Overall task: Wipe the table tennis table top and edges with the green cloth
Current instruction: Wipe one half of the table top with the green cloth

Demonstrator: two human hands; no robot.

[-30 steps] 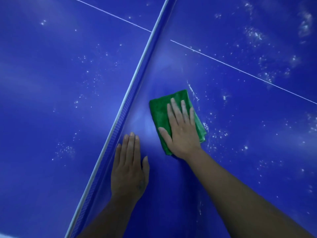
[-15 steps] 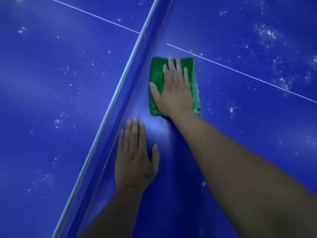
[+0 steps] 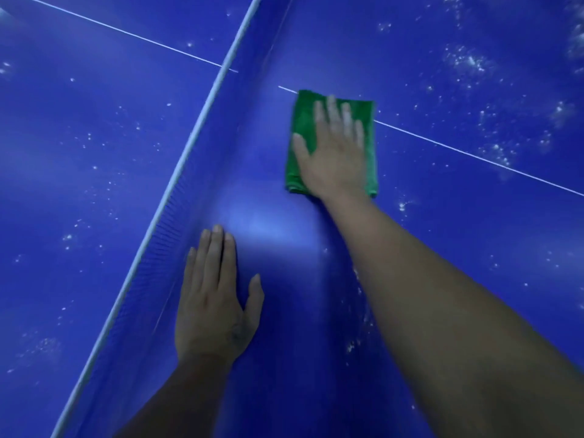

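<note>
Pressing down with our right hand (image 3: 335, 159), fingers straight and slightly spread, we hold the folded green cloth (image 3: 303, 118) against the blue worktop (image 3: 442, 248), just right of the net (image 3: 188, 153), where it covers part of the white line (image 3: 474, 155). The grip there is wide and curls round nothing. Our left hand (image 3: 215, 311) lies palm-down on the worktop nearer to us, close beside the net, its grip likewise wide, thumb out. White specks (image 3: 467, 61) dot the surface on both sides.
</note>
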